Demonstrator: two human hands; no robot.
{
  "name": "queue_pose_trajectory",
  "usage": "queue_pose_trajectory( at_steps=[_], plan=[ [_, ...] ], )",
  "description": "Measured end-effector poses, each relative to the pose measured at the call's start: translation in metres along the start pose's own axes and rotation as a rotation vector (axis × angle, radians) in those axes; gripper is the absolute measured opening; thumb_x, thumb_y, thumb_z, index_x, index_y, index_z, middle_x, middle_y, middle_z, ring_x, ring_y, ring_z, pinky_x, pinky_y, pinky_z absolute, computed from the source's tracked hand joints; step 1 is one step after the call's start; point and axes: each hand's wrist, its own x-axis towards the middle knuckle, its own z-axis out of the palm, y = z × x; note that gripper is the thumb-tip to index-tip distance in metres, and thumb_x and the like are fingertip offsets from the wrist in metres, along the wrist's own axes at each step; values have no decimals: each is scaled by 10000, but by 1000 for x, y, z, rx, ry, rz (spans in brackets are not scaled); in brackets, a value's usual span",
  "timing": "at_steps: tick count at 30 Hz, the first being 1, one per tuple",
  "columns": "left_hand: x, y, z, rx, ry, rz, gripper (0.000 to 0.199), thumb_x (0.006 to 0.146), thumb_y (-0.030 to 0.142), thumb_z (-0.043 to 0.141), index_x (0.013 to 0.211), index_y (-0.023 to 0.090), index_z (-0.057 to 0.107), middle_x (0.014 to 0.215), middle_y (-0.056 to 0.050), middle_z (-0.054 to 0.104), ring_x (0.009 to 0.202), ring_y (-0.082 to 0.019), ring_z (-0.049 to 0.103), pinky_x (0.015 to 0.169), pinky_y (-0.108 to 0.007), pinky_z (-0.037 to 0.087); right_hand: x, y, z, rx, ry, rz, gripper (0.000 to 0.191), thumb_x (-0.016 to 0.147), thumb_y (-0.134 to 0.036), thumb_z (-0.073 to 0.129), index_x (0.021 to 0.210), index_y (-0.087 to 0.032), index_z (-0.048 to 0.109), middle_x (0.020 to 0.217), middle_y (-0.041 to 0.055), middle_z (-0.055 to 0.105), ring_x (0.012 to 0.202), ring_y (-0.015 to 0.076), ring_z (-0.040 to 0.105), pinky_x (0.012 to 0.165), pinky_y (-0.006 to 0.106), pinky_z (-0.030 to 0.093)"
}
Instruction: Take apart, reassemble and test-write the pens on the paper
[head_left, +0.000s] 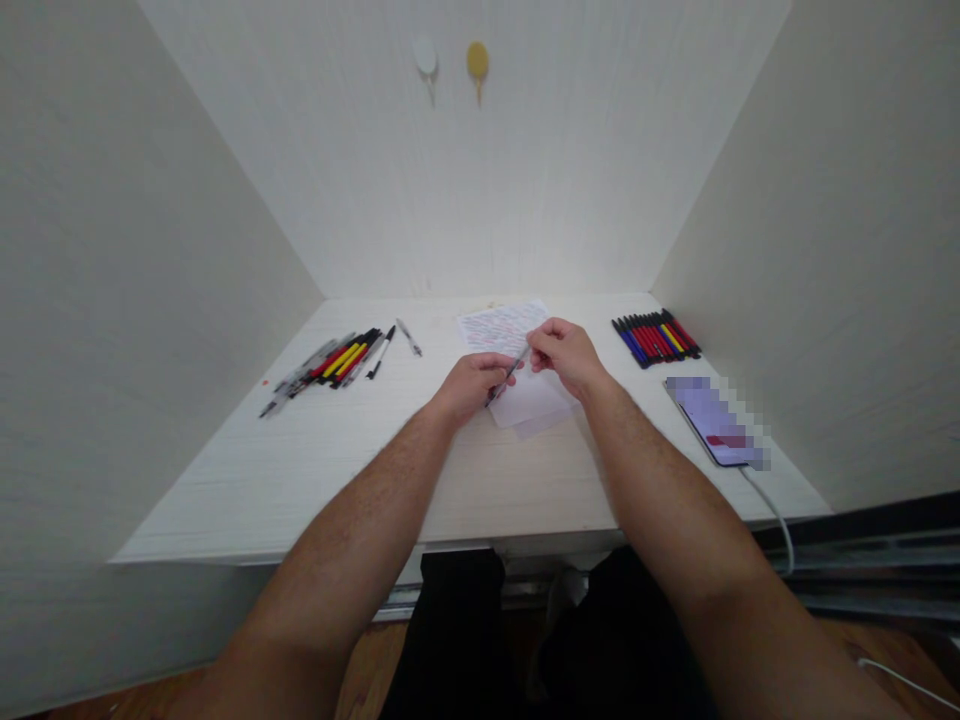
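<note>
Over the middle of the white desk, a slim pen (516, 366) with a dark lower end slants between my two hands. My left hand (478, 384) grips its lower part between thumb and fingers. At the upper end, my right hand (564, 352) pinches it with thumb and forefinger. Beneath both hands lie white paper sheets (525, 400), and a sheet covered in coloured pen strokes (499, 325) is just behind them. Fingers hide parts of the pen, so its exact make-up cannot be told.
A loose heap of pens (330, 365) lies at left, with a black-and-white pen (382, 352) and a clear pen (409, 338) beside it. At right, several pens (656, 338) lie in a neat row. A phone (716, 420) with a white cable (772, 510) rests near the right wall.
</note>
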Motion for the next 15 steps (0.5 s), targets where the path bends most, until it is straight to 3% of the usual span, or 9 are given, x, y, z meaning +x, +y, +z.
queue_pose_trajectory(
  at_steps=[5, 10, 12, 15],
  plan=[
    [-5, 12, 2, -109, -24, -42, 262, 590, 149, 664, 836, 126, 751, 652, -20, 645, 531, -92, 504, 527, -229, 353, 2, 0, -5, 45, -69, 16, 231, 652, -321, 799, 751, -160, 666, 645, 5, 647, 594, 112, 617, 519, 221, 501],
    [-12, 21, 1, -236, -171, -100, 257, 627, 163, 685, 869, 101, 744, 650, -26, 631, 522, -84, 506, 543, -229, 365, 2, 0, -12, 119, -191, 11, 322, 628, -365, 831, 849, -170, 702, 699, -3, 649, 644, 103, 601, 583, 236, 511],
    [-12, 20, 0, -249, -187, -101, 250, 637, 158, 688, 874, 102, 742, 653, -27, 631, 526, -84, 513, 550, -228, 372, 2, 0, -12, 116, -202, 10, 319, 627, -383, 834, 819, -176, 686, 672, -12, 638, 614, 99, 586, 576, 239, 504],
    [-11, 18, 2, -236, -141, -87, 231, 608, 128, 706, 836, 109, 738, 656, -25, 639, 531, -84, 520, 543, -222, 369, 2, 3, -8, 40, -95, -27, 327, 639, -400, 826, 642, -186, 579, 546, -37, 570, 479, 79, 502, 470, 218, 421]
  ],
)
